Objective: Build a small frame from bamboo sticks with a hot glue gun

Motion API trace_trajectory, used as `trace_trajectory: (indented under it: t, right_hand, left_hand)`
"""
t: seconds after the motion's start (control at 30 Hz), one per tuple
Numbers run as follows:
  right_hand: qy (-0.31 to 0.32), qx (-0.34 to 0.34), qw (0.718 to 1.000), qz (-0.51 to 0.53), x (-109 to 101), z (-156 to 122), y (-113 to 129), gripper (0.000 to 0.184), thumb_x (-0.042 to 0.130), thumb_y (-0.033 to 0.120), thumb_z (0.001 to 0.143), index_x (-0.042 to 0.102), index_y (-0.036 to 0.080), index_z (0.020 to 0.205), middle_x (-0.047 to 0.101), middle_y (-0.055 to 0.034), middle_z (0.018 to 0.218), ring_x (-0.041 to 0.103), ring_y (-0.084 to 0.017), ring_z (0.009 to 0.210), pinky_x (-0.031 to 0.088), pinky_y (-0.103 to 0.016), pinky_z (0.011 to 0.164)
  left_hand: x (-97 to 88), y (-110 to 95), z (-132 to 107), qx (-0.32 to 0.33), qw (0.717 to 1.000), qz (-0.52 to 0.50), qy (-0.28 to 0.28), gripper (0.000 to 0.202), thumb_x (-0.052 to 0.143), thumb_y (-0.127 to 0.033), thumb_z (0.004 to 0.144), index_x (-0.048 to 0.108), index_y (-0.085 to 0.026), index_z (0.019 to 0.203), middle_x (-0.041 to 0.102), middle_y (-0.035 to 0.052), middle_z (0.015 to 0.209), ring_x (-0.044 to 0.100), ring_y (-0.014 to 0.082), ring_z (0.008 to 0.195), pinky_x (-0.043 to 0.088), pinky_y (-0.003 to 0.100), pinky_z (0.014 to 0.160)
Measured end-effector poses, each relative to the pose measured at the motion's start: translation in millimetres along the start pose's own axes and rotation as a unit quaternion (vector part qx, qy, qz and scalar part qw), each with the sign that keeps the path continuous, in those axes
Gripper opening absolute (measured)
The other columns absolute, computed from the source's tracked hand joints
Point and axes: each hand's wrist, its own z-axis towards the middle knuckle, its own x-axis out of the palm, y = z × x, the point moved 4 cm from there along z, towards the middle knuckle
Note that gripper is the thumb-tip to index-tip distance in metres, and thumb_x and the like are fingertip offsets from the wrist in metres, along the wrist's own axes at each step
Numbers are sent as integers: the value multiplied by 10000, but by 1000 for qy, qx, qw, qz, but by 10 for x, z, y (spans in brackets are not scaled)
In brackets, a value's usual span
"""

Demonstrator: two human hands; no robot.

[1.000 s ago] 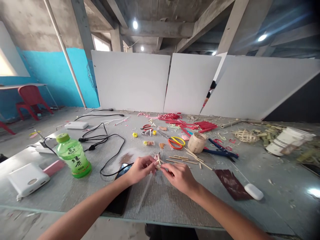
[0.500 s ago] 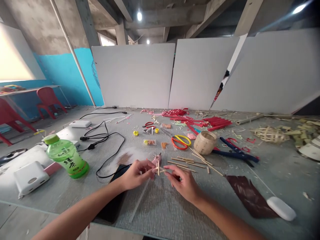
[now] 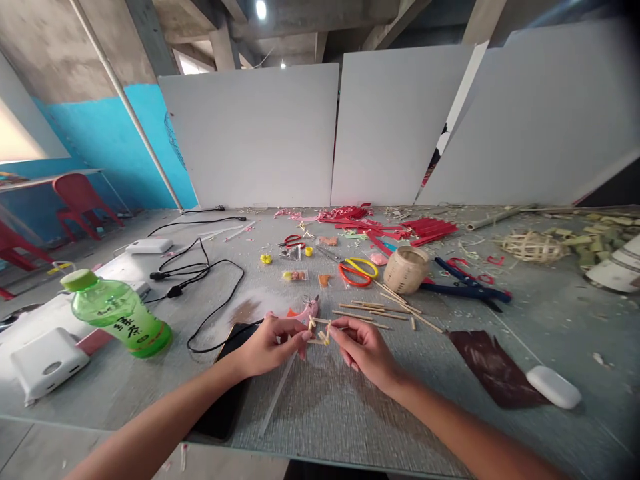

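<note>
I have a small frame of thin bamboo sticks (image 3: 319, 331) pinched between both hands just above the near middle of the grey table (image 3: 330, 407). My left hand (image 3: 273, 343) is closed on its left end with thumb and fingertips together, and my right hand (image 3: 367, 350) grips the right end the same way, fingers curled around the sticks. As far as I can judge, only a few short pieces are joined so far, a little crossed corner rather than a finished shape, so most of the building looks to be ahead. Loose bamboo sticks (image 3: 373, 310) lie unused just beyond my right hand, and a pink glue gun (image 3: 304, 311) rests right behind the frame. Farther back stand a small woven basket (image 3: 405, 269) and yellow-and-orange scissors (image 3: 357, 271), with blue pliers (image 3: 470, 287) to the right. A green tea bottle (image 3: 117, 315) lies on its side at the left, and a dark phone (image 3: 227, 383) sits under my left wrist.
</note>
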Motion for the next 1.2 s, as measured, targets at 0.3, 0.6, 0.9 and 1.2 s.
trace_trajectory:
  t: [0.3,0.6,0.9,1.2]
  right_hand:
    - [-26,15,999,26,-10,-27,0,457,649,647,907,692,195,957,471,84,430,317,-68,353,253,-207,371]
    - [19,19,999,-24,24,-45,3,470,549,640,958,672,193,1035,481,79,466,349,-84,371,281,-226,389]
    - [87,-8,996,-37,105,-92,100,409,646,571,946,732,174,988,505,67,466,379,-65,373,281,-205,381]
    - [64,-11,997,-41,105,-65,113,377,700,551,913,797,186,919,484,71,434,382,-59,351,266,-207,376]
  left_hand:
    - [39,75,14,-29,995,-98,18,487,535,-548,1015,726,-126,867,704,42,673,511,96,598,384,218,592]
    - [24,111,31,-24,985,-173,-1,523,548,-584,1005,716,-118,837,680,46,668,517,97,584,390,234,589]
    - [13,55,6,-4,990,-142,8,474,528,-523,1031,738,-118,906,672,37,691,487,96,597,386,235,598]
    - [-14,86,20,-3,991,-134,-4,482,534,-538,1022,743,-120,903,680,48,726,564,114,642,435,239,633]
